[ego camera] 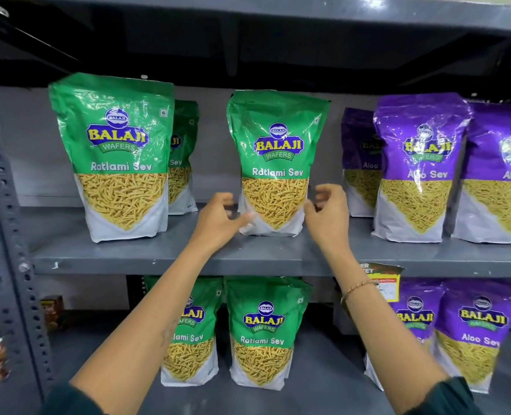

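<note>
Ratlami Sev pouch [276,163] stands upright, label forward, near the front edge of the middle shelf [158,256]. The left hand [218,220] is half-curled, its thumb touching the lower left corner. The right hand [329,214] is loosely curled just beside the right edge, holding nothing. Placement looks nearly done, with only squaring up and letting go left. The Aloo Sev pouches [419,166] stand further right.

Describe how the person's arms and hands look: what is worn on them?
Both forearms are bare. The left hand and the right hand wear no gloves. A thin golden bracelet circles the right wrist. The left sleeve and the right sleeve are dark green and end near the elbows, at the picture's bottom edge.
</note>
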Demonstrator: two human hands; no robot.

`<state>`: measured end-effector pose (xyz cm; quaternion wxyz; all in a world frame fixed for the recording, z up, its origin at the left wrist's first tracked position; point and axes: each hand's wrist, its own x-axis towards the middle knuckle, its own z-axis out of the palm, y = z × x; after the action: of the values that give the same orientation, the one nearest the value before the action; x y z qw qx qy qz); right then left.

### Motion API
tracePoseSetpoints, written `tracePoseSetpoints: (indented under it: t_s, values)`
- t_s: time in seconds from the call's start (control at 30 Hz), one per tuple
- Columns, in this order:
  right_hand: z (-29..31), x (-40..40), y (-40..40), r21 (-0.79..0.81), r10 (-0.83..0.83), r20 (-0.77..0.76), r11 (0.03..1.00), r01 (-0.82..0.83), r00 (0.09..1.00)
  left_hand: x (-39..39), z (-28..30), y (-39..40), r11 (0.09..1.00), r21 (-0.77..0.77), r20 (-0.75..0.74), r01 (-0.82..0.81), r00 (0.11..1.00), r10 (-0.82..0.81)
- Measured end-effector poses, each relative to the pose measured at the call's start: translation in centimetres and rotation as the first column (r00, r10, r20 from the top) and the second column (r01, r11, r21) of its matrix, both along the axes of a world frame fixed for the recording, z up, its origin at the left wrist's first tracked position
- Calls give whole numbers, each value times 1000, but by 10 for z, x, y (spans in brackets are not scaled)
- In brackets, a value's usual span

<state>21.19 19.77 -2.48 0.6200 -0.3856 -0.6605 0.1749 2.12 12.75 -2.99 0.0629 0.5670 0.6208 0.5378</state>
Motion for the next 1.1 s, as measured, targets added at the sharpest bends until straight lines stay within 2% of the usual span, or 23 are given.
tracePoseSetpoints:
  t_s: [0.03, 0.1, 0.17, 0.2, 0.23, 0.27, 0.33, 0.4, 0.47, 0.53, 0.7, 0.87, 1.1]
  values:
    - [1, -9, -14, 116, 0, -58, 993, 7, 998, -3, 2, -11, 992, 117, -5, -46, 999, 47]
    - [4, -38, -43, 213, 156, -4, 965, -151, 988, -19, 7, -35, 908, 379, -21, -181, 979, 205]
    - [4, -76, -56, 175, 304, 172, 927, -333, 937, -46, 7, -55, 742, 578, -23, -339, 903, 430]
    - [5, -97, -58, 129, 350, 236, 913, -387, 906, -61, 5, -64, 679, 610, 2, -409, 857, 515]
    - [6, -118, -57, 61, 397, 267, 902, -427, 878, -77, 2, -71, 662, 584, 27, -470, 826, 563]
    - [9, -139, -56, -37, 462, 273, 882, -471, 844, -94, -1, -76, 688, 513, 44, -513, 816, 576]
    - [13, -177, -51, -265, 605, 238, 793, -548, 760, -124, -6, -81, 787, 276, 88, -552, 829, 551]
    - [14, -206, -44, -432, 689, 221, 704, -564, 691, -147, -9, -84, 867, 37, 128, -497, 863, 489]
    - [13, -229, -35, -524, 725, 187, 645, -557, 663, -168, -10, -89, 911, -91, 134, -402, 902, 411]
    - [8, -241, -26, -532, 720, 165, 641, -554, 674, -185, -9, -92, 914, -172, 85, -366, 919, 384]
    - [2, -241, -19, -424, 568, 179, 781, -458, 803, -206, -3, -80, 937, -224, 54, -267, 957, 285]
    - [-3, -229, -13, -386, 502, 142, 821, -420, 853, -199, -5, -65, 961, -189, 54, -204, 975, 217]
    - [0, -222, -23, -375, 488, 141, 831, -410, 861, -199, -7, -64, 964, -189, 16, -188, 981, 194]
